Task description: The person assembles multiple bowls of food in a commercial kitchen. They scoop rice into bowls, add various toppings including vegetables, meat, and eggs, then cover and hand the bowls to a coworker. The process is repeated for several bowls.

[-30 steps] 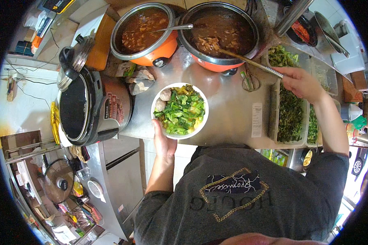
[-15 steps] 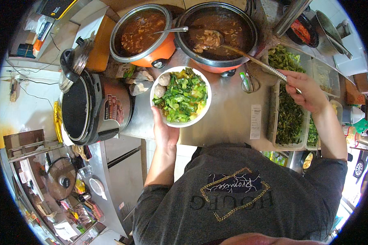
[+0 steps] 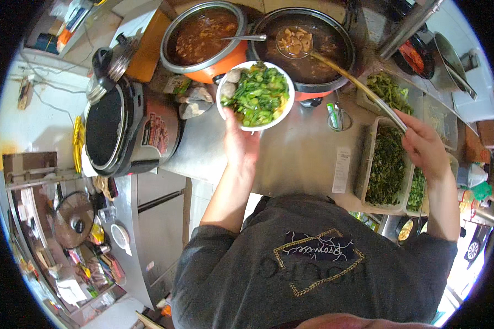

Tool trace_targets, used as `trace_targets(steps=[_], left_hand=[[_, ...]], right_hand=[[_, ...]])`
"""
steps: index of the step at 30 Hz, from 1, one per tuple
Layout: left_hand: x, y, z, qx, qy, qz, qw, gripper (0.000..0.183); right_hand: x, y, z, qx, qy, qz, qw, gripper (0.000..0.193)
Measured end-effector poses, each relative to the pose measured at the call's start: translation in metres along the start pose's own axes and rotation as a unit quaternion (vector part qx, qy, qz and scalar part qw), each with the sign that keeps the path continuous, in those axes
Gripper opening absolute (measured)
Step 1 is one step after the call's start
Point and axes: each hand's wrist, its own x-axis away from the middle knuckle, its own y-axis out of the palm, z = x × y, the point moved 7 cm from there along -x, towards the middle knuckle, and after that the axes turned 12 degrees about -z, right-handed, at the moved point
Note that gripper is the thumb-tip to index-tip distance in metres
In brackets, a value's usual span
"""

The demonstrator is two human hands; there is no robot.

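Observation:
A white bowl (image 3: pixel 257 127) of chopped greens, with meatballs (image 3: pixel 230 82) at its left side, rests in my left hand (image 3: pixel 240 140). The fingers go out of sight beneath it; the thumb lies against its near left side. In my right hand (image 3: pixel 426 143) is the handle of a long ladle (image 3: pixel 362 84). Its round head, filled with meat pieces (image 3: pixel 295 42), hangs over the right orange pot (image 3: pixel 335 85) of brown broth. Part of that pot's near left rim lies behind the bowl. The left orange pot (image 3: pixel 206 67) holds brown stew and a spoon (image 3: pixel 252 38).
A large dark-topped rice cooker (image 3: pixel 155 129) stands on the left of the metal counter (image 3: pixel 291 159). Tubs of chopped greens (image 3: pixel 389 164) line the right. A paper slip (image 3: pixel 341 170) lies between. Red sauce (image 3: pixel 414 57) sits in a dark bowl at the far right.
The ladle head has come up with meat in it and moved slightly right. My left hand has carried the bowl away from me, closer to the right pot. My right hand has lowered.

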Motion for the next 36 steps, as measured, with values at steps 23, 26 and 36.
trace_targets(steps=[23, 26, 36], left_hand=[[0.002, 0.021, -0.011, 0.083, -0.017, -0.059, 0.995, 0.066], [0.000, 0.024, -0.007, 0.067, 0.007, -0.084, 0.994, 0.065], [-0.002, 0.017, -0.011, 0.062, -0.008, -0.071, 0.996, 0.063]], right_hand=[[0.026, 0.062, -0.004, 0.410, -0.136, 0.057, 0.900, 0.044], [0.035, 0.060, -0.007, 0.397, -0.168, 0.087, 0.898, 0.044], [0.035, 0.054, 0.008, 0.269, -0.135, 0.056, 0.952, 0.045]])
